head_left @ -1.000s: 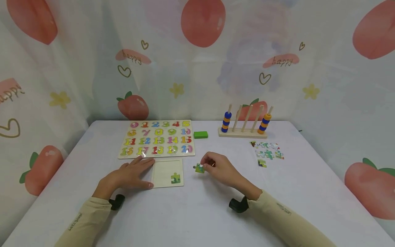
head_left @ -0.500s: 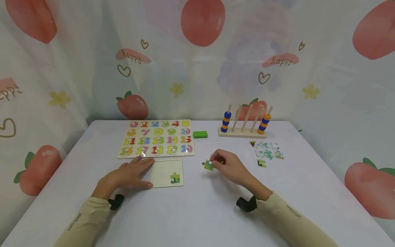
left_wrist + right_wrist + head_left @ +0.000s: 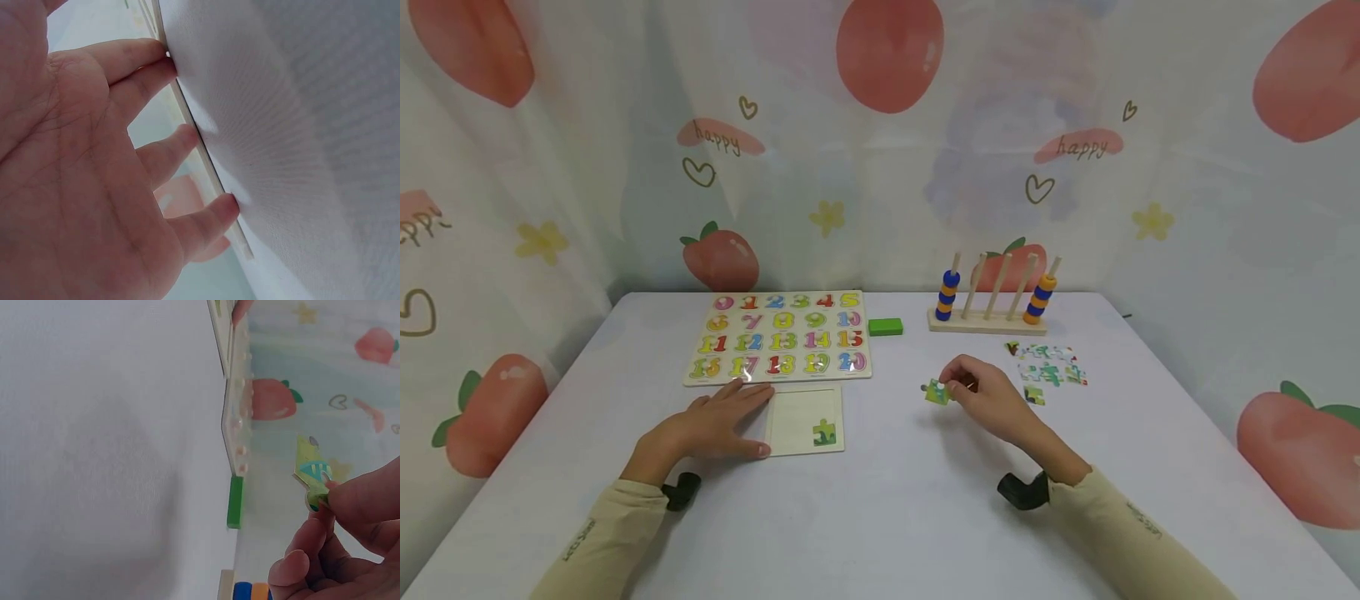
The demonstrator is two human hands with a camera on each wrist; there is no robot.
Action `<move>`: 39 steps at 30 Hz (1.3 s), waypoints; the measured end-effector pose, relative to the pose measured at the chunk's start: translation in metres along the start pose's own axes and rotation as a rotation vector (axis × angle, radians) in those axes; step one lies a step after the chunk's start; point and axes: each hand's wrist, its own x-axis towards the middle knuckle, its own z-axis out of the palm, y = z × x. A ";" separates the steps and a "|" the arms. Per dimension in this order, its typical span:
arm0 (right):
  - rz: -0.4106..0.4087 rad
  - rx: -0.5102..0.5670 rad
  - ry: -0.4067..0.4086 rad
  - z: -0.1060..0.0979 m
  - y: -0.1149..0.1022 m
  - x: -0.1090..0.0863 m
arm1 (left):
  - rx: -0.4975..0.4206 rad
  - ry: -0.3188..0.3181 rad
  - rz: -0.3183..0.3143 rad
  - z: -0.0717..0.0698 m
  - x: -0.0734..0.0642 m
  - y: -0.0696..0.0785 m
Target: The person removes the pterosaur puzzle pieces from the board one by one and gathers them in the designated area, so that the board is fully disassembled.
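A green jigsaw piece [image 3: 936, 392] is pinched between thumb and fingertips of my right hand [image 3: 992, 402], held above the table. In the right wrist view the same jigsaw piece [image 3: 310, 464] shows a light green face with a blue patch. My left hand [image 3: 715, 427] lies with fingers spread at the left edge of a square wooden puzzle tray [image 3: 790, 417], thumb and fingertips touching its rim. One green puzzle piece [image 3: 824, 432] sits in the tray's lower right corner. In the left wrist view, the fingers [image 3: 169, 153] reach to a pale board's edge.
Beyond the tray lies a number puzzle board [image 3: 778, 337], with a green block [image 3: 885, 327] at its right. A wooden bead stand [image 3: 988, 322] is at the back right. Several loose puzzle pieces [image 3: 1048, 372] lie in front of it, right of my right hand.
My right hand has moved right and slightly away from me with the jigsaw piece, away from the tray. The left hand has stayed at the tray's edge.
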 end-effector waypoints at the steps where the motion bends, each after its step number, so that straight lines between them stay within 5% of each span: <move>1: 0.001 -0.001 0.002 -0.002 0.001 0.000 | -0.005 -0.001 -0.002 0.000 0.000 0.000; 39: 0.138 -0.174 0.119 -0.074 0.056 -0.030 | -0.016 -0.001 -0.001 -0.001 -0.001 0.001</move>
